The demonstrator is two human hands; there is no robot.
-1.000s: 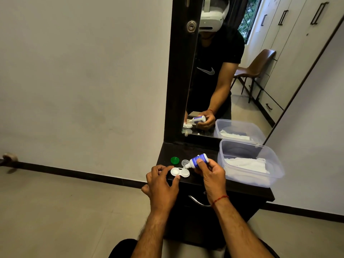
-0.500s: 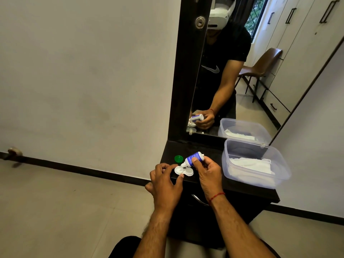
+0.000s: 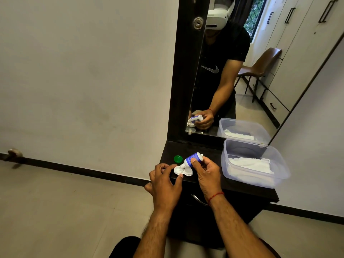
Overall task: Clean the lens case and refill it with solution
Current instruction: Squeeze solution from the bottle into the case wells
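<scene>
Lens case (image 3: 184,171) — one, its two wells lying left-to-right at the dresser's (image 3: 204,148) near edge — is pinched by the left hand (image 3: 163,183), while the right hand (image 3: 206,173) grips one bottle (image 3: 192,159), nozzle tilted down-left.

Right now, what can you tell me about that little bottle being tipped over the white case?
The bottle is small and looks like plastic, with a blue body and a white nozzle. It is tilted, nozzle pointing down into one cup of the open lens case; whether they touch is unclear. The right hand grips its body between thumb and fingers.
</scene>
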